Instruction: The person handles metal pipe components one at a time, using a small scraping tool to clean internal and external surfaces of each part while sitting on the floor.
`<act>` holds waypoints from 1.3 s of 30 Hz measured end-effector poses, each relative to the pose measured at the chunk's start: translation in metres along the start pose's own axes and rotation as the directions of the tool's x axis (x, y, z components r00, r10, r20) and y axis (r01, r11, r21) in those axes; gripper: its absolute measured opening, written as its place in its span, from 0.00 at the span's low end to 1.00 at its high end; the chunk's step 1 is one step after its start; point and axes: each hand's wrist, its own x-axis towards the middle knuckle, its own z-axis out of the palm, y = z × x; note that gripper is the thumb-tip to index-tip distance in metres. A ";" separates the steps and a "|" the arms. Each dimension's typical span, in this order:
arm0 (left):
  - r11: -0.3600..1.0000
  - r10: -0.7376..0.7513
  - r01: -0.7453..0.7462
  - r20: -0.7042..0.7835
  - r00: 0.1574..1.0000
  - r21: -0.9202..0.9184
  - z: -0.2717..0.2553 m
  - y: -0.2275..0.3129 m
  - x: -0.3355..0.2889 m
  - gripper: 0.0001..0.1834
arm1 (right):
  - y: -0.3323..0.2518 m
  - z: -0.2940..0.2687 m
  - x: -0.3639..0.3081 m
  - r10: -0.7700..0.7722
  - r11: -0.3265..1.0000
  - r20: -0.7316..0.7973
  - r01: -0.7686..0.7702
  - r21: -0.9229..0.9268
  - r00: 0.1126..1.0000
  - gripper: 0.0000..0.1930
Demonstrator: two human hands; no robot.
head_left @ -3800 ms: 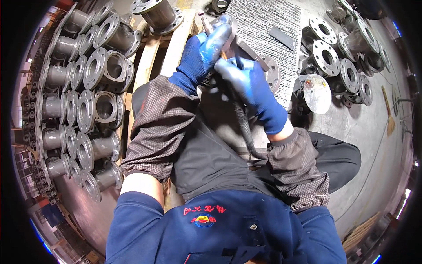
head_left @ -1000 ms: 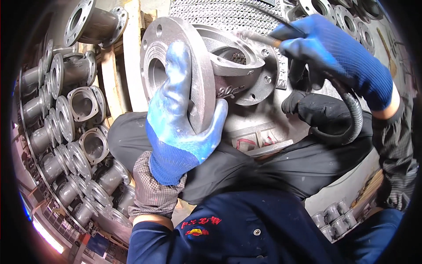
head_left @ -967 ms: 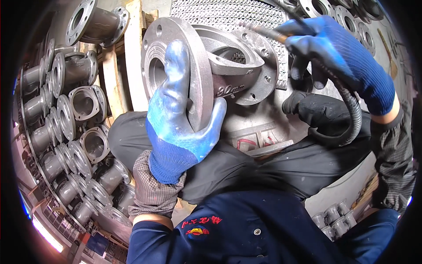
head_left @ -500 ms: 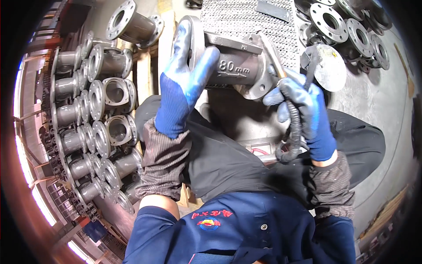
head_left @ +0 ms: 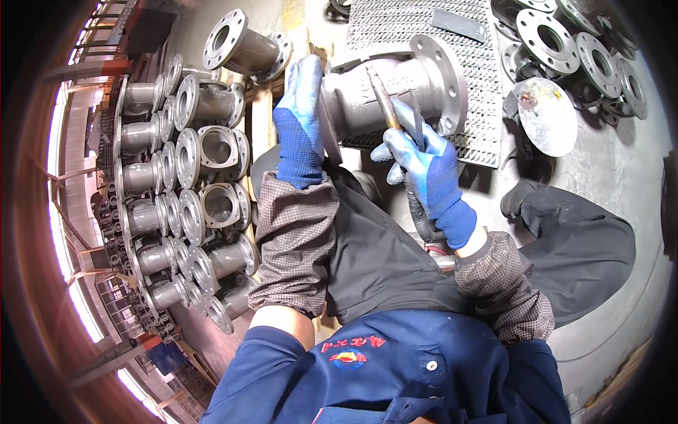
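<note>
A grey cast flanged valve body (head_left: 351, 102) lies in front of me at the near part of the textured mat. My left hand (head_left: 300, 116), in a blue glove, rests against its left flange with the fingers stretched out flat; the thumb is hidden. My right hand (head_left: 424, 159), gloved too, is closed round a slim metal-tipped tool (head_left: 382, 97) with a copper-coloured section. A black corrugated hose (head_left: 418, 215) runs down from it. The tool's tip is over the body's side; contact cannot be told. A narrow flat dark strip (head_left: 417, 121) also sticks up from my right hand.
Rows of grey flanged bodies (head_left: 201, 99) stand on the left, one lone body (head_left: 247, 51) beyond them. More flanged pieces (head_left: 547, 42) are heaped at far right, near a round pale plate (head_left: 547, 116). A dark flat bar (head_left: 459, 25) lies on the mat (head_left: 484, 134).
The valve body has turned, so its raised lettering no longer faces me. My right hand has moved left with the tool, now over the body's side. My left hand's fingers have straightened together.
</note>
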 end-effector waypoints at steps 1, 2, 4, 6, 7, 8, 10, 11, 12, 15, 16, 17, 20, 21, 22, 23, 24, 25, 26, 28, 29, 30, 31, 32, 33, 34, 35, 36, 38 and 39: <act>0.997 -0.073 0.073 0.005 0.997 -0.003 -0.003 0.007 -0.002 0.22 | -0.001 0.004 0.002 0.001 1.000 -0.011 -0.001 -0.017 1.000 0.25; 0.973 -0.183 0.177 -0.026 0.983 -0.149 -0.005 0.013 -0.002 0.21 | -0.003 0.006 0.004 0.012 0.999 0.003 -0.012 -0.038 1.000 0.25; 0.828 -0.404 0.348 -0.037 0.914 -0.440 -0.004 0.020 -0.003 0.19 | -0.005 0.007 0.008 0.039 0.996 0.027 -0.037 -0.085 0.999 0.25; 0.816 -0.411 0.359 -0.018 0.911 -0.452 -0.003 0.014 -0.005 0.18 | -0.003 0.009 0.012 0.060 0.993 0.040 -0.055 -0.108 0.997 0.24; 0.904 -0.296 0.261 -0.055 0.954 -0.339 -0.003 0.011 -0.009 0.18 | -0.002 0.012 0.013 0.081 0.990 0.044 -0.076 -0.116 0.996 0.24; 0.964 -0.174 0.154 -0.075 0.982 -0.216 -0.003 0.008 -0.013 0.18 | -0.001 0.016 0.014 0.102 0.988 0.047 -0.096 -0.124 0.994 0.24; 0.999 0.038 -0.040 -0.069 0.997 -0.022 -0.005 0.002 -0.016 0.21 | 0.001 0.020 0.014 0.106 0.985 0.021 -0.102 -0.139 0.994 0.24; 0.999 0.037 -0.037 -0.071 0.997 0.005 -0.004 0.000 -0.017 0.21 | 0.002 0.021 0.014 0.111 0.982 0.014 -0.107 -0.154 0.994 0.24; 0.999 0.038 -0.035 -0.074 0.997 0.034 -0.003 0.001 -0.016 0.22 | 0.003 0.021 0.013 0.114 0.979 0.009 -0.111 -0.169 0.993 0.24; 0.982 0.129 -0.121 -0.047 0.991 0.144 -0.005 0.006 -0.016 0.23 | 0.011 0.020 0.010 0.067 0.985 0.011 -0.065 -0.163 0.998 0.25; 0.973 0.159 -0.150 -0.036 0.987 0.177 -0.005 0.009 -0.014 0.23 | 0.013 0.020 0.010 0.066 0.986 0.018 -0.063 -0.155 0.998 0.25; 0.992 -0.113 0.109 -0.068 0.991 -0.064 -0.003 0.015 -0.013 0.23 | 0.018 0.016 0.013 0.041 0.977 0.004 -0.039 -0.209 0.999 0.25; 0.825 -0.439 0.383 -0.043 0.898 -0.416 -0.004 0.027 -0.011 0.20 | 0.016 0.021 0.010 0.034 0.980 0.024 -0.029 -0.195 0.999 0.25; 0.927 -0.249 0.199 -0.125 0.960 -0.317 -0.002 0.020 -0.015 0.19 | 0.007 0.027 0.005 0.140 0.983 -0.004 -0.139 -0.121 0.990 0.22; 0.980 -0.107 0.078 -0.157 0.982 -0.180 -0.002 0.012 -0.017 0.18 | 0.008 0.028 0.005 0.123 0.984 -0.014 -0.124 -0.128 0.992 0.22; 0.998 0.039 -0.046 -0.182 0.983 -0.037 -0.003 0.005 -0.019 0.18 | 0.010 0.028 0.005 0.106 0.985 -0.023 -0.108 -0.135 0.994 0.22; 0.988 0.119 -0.100 -0.164 0.979 0.119 -0.004 0.004 -0.017 0.18 | 0.011 0.025 0.006 0.086 0.985 -0.040 -0.091 -0.144 0.995 0.22; 0.950 0.196 -0.154 -0.134 0.971 0.272 -0.004 0.004 -0.015 0.19 | 0.019 0.021 0.010 -0.027 0.969 0.012 0.029 -0.246 1.000 0.23; 0.990 0.092 -0.075 -0.136 0.987 0.123 -0.002 0.006 -0.017 0.19 | 0.020 0.018 0.009 0.005 0.976 -0.011 -0.007 -0.216 1.000 0.23; 0.991 -0.083 0.071 -0.103 0.991 -0.112 -0.004 0.014 -0.020 0.19 | 0.012 0.024 0.006 0.077 0.986 -0.045 -0.083 -0.148 0.996 0.23; 0.971 -0.149 0.129 -0.085 0.985 -0.202 -0.004 0.014 -0.022 0.20 | 0.014 0.024 0.007 0.074 0.985 -0.029 -0.077 -0.152 0.997 0.23; 0.958 -0.175 0.152 -0.075 0.982 -0.241 -0.003 0.012 -0.023 0.20 | 0.016 0.023 0.007 0.063 0.985 -0.016 -0.065 -0.162 0.998 0.23; 0.977 -0.125 0.108 -0.081 0.989 -0.181 -0.003 0.010 -0.022 0.21 | 0.019 0.021 0.008 0.052 0.984 -0.004 -0.051 -0.171 0.999 0.23; 0.991 -0.072 0.062 -0.089 0.993 -0.119 -0.004 0.008 -0.021 0.22 | 0.019 0.021 0.008 0.040 0.983 0.008 -0.038 -0.180 0.999 0.22; 0.998 0.055 -0.051 -0.093 0.994 0.045 -0.006 0.007 -0.019 0.23 | 0.011 0.023 0.007 0.085 0.983 -0.047 -0.092 -0.161 0.995 0.22; 0.965 0.182 -0.163 -0.076 0.980 0.206 -0.007 0.008 -0.017 0.23 | 0.016 0.020 0.008 0.027 0.969 -0.023 -0.032 -0.245 0.999 0.22; 0.969 0.179 -0.163 -0.070 0.981 0.188 -0.007 0.010 -0.017 0.22 | 0.026 0.015 0.011 -0.029 0.945 0.004 0.029 -0.325 1.000 0.22; 0.992 0.101 -0.097 -0.039 0.994 0.085 -0.010 0.016 -0.017 0.24 | 0.023 0.013 0.010 -0.027 0.947 0.011 0.030 -0.321 1.000 0.22; 0.983 0.171 -0.167 -0.053 0.984 0.074 -0.008 0.008 -0.019 0.24 | 0.016 0.008 0.009 -0.030 0.949 0.021 0.035 -0.312 0.999 0.22; 0.978 0.176 -0.170 -0.042 0.983 0.120 -0.012 0.006 -0.021 0.23 | 0.002 0.008 0.003 0.010 0.964 0.008 -0.008 -0.266 1.000 0.22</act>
